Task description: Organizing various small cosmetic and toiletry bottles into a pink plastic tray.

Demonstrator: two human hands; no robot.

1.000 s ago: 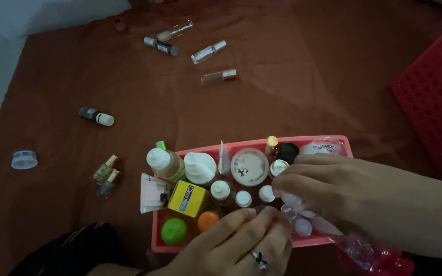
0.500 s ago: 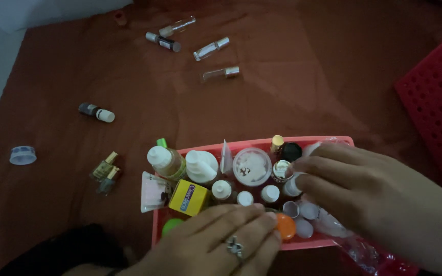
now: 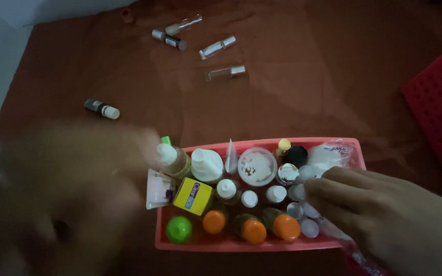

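Pink tray (image 3: 200,244), packed bottles: right hand (image 3: 384,220) fingers resting loosely open on white caps (image 3: 303,204) at 3 o'clock, best steadying neighbours; left hand (image 3: 62,199) blurred, grip cannot be told.

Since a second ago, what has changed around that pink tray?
The left hand left the pink tray, sweeping out leftward in a blur, uncovering three orange-capped bottles along the front. The right hand stays at the tray's right end. Loose vials unmoved.
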